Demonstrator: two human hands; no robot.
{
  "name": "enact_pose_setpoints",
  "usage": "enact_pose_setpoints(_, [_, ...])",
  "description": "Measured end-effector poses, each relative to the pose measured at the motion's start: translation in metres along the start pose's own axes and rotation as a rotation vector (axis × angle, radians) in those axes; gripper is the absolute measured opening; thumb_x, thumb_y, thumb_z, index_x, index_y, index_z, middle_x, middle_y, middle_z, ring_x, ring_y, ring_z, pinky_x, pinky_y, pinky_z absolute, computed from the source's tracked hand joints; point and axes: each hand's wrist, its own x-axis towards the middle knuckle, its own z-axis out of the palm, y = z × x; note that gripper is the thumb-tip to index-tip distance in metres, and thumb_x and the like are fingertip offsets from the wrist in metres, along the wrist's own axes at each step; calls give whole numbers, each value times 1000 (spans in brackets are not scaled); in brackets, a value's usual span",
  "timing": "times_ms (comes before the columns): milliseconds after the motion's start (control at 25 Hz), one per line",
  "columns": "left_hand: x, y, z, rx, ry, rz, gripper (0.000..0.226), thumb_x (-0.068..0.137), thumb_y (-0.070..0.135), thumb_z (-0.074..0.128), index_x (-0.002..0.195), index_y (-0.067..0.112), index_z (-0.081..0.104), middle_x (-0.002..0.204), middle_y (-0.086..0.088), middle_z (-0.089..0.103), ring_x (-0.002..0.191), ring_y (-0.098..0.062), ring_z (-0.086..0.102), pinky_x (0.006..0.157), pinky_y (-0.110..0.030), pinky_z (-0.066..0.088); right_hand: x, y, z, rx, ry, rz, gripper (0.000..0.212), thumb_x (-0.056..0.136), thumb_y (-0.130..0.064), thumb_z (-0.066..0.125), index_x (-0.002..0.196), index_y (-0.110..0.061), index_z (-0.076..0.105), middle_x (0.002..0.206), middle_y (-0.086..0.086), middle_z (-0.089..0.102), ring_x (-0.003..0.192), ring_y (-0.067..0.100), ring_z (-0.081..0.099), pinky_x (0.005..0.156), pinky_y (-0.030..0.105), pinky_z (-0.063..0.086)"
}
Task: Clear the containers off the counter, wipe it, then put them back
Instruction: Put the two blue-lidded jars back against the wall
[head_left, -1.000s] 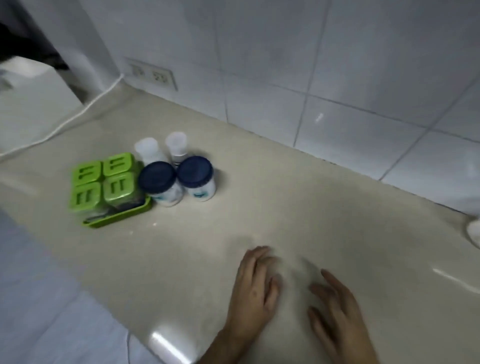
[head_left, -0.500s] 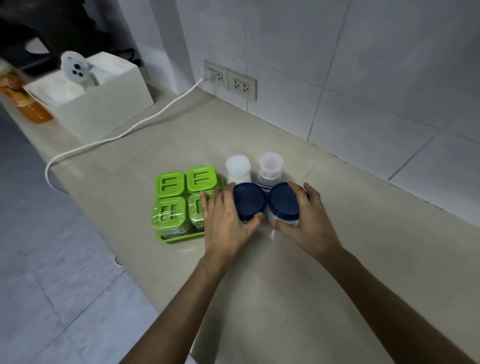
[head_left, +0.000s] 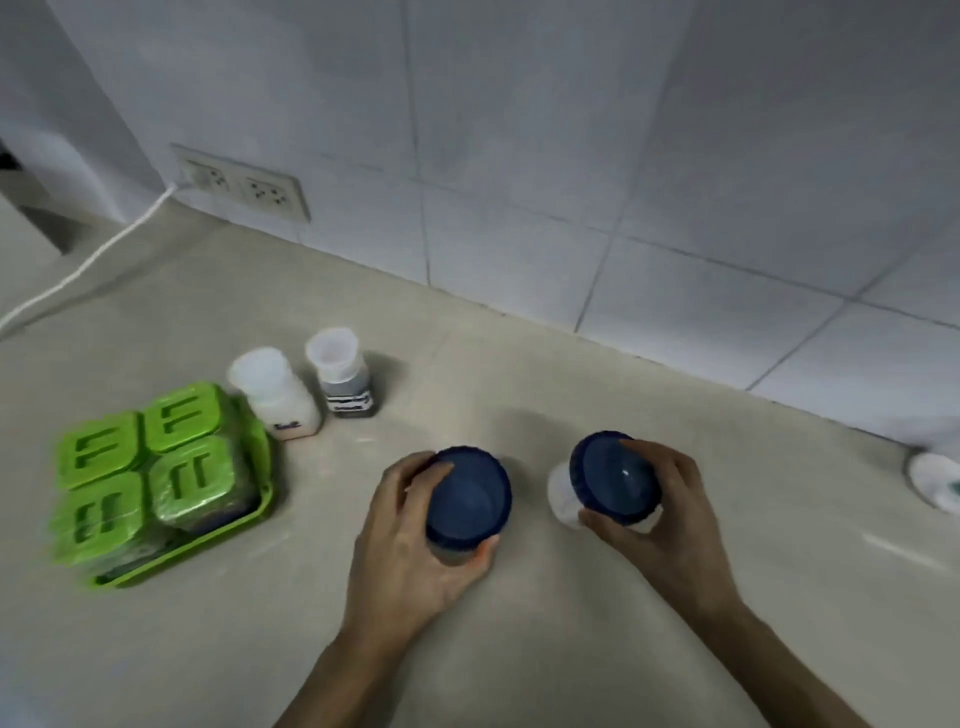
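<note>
My left hand (head_left: 400, 551) grips a white jar with a dark blue lid (head_left: 467, 499). A second blue-lidded jar (head_left: 608, 483) is held in my right hand (head_left: 660, 525), tilted to the left. Both jars are over the middle of the beige counter (head_left: 519, 649). Left of them stand two small white-capped bottles, one pale (head_left: 280, 395) and one with dark contents (head_left: 343, 379). Further left, a green tray (head_left: 218, 540) holds several green-lidded containers (head_left: 150, 457).
A double wall socket (head_left: 244, 187) with a white cable (head_left: 83, 270) plugged in sits at the back left on the white tiled wall. A white round object (head_left: 935, 478) lies at the counter's far right edge of view.
Both hands closed on the two blue-lidded jars beside the green tray and have carried them right, away from the small bottles. The right jar is now tilted.
</note>
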Motion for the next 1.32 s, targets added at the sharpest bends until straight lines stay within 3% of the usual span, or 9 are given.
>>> enact_pose_setpoints(160, [0, 73, 88, -124, -175, 76, 69, 57, 55, 73, 118, 29, 51, 124, 9, 50, 109, -8, 56, 83, -22, 52, -8, 89, -96, -53, 192, 259, 83, 54, -35, 90, 125, -23, 48, 120, -6, 48, 103, 12, 52, 77, 17, 39])
enact_pose_setpoints(280, [15, 122, 144, -162, -270, 94, 66, 58, 52, 76, 115, 27, 54, 121, 13, 49, 104, -3, 54, 81, -12, 45, 11, 134, -141, -122, 247, 312, 81, 56, -39, 87, 125, -23, 48, 124, -3, 50, 101, 12, 51, 78, 24, 41])
enact_pose_setpoints(440, [45, 186, 220, -175, -290, 86, 64, 62, 36, 84, 117, 21, 56, 123, 7, 51, 103, -12, 57, 81, -24, 48, 41, 189, -175, -335, 195, 171, 71, 59, -49, 81, 119, -21, 53, 127, 2, 54, 105, 24, 57, 80, 33, 50])
enact_pose_setpoints(640, [84, 221, 278, -122, -235, 34, 66, 67, 41, 80, 121, 16, 52, 124, 0, 49, 106, -19, 55, 82, -27, 44, 68, 216, -188, -701, 269, 30, 59, 68, -54, 72, 112, -15, 61, 113, 9, 60, 103, 30, 52, 87, 41, 39])
enact_pose_setpoints(840, [110, 246, 324, -91, -242, -6, 68, 68, 42, 79, 122, 18, 46, 128, -2, 44, 111, -25, 54, 89, -38, 51, 80, 226, -195, -738, 232, 41, 54, 79, -50, 64, 119, -13, 57, 113, 9, 54, 102, 28, 49, 87, 38, 36])
enact_pose_setpoints(1000, [104, 236, 314, -267, -281, 33, 74, 75, 37, 76, 135, 16, 39, 140, -3, 39, 127, -19, 43, 103, -30, 41, 58, 224, -197, -698, 217, 16, 65, 76, -36, 73, 131, -11, 49, 127, 13, 54, 113, 32, 51, 93, 43, 42])
enact_pose_setpoints(1080, [80, 214, 287, -287, -284, 81, 63, 83, 31, 69, 137, 16, 38, 142, 0, 39, 131, -11, 38, 105, -23, 33, 27, 216, -184, -640, 270, -46, 59, 75, -26, 75, 127, -11, 51, 128, 12, 55, 113, 31, 54, 93, 42, 45])
enact_pose_setpoints(1160, [40, 182, 253, -274, -298, 80, 51, 87, 24, 64, 133, 18, 43, 133, 5, 43, 127, -11, 43, 106, -21, 34, -14, 207, -157, -556, 253, -114, 46, 79, -24, 69, 121, -15, 55, 125, 8, 57, 111, 26, 54, 92, 38, 45])
enact_pose_setpoints(1320, [-29, 95, 159, -139, -265, 97, 36, 84, 32, 53, 120, 30, 48, 123, 14, 46, 120, -5, 47, 103, -18, 36, -62, 149, -66, -369, 8, -271, 33, 80, -27, 54, 111, -19, 58, 114, 3, 61, 106, 18, 51, 88, 28, 36])
